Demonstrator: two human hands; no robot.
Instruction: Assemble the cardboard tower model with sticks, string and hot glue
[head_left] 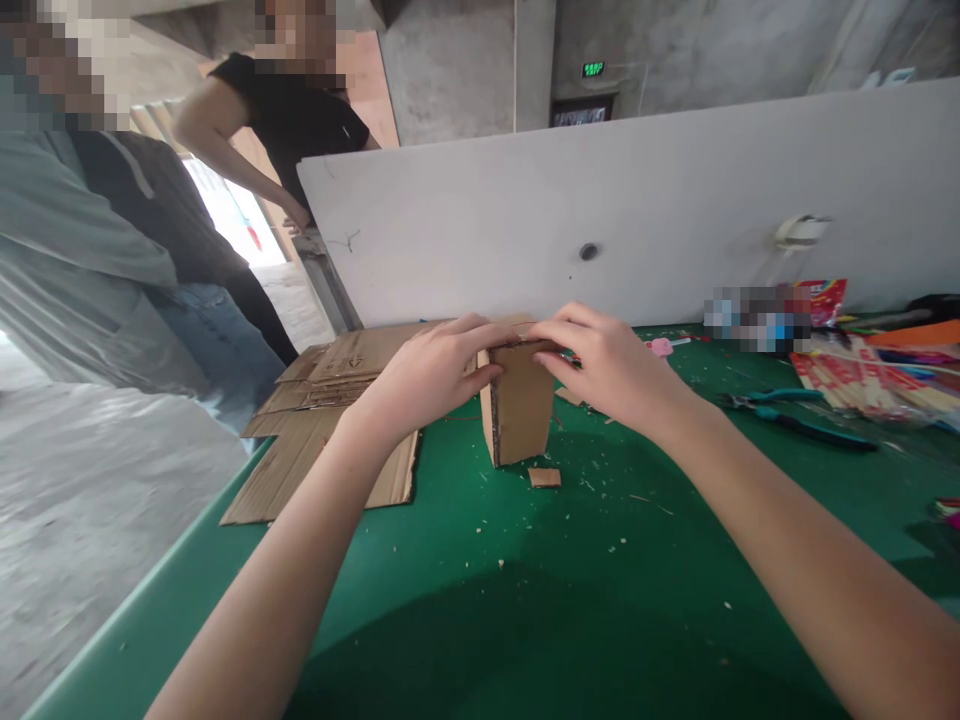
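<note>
A small cardboard box (525, 410) stands upright on the green tabletop (480, 620). My left hand (439, 365) grips its top left edge, thumb on the near side and fingers over the top. At the top right edge, my right hand (596, 355) holds the box the same way, thumb below the rim. The far side of the box and some fingertips are hidden. A small cardboard scrap (544, 478) lies just in front of the box's base.
Cardboard sheets (315, 460) are stacked at the left. Teal-handled pliers (802, 420) and packets of wooden sticks (862, 380) lie at the right. A white partition (465, 230) borders the table's back. Two people stand beyond the left edge. Crumbs dot the tabletop.
</note>
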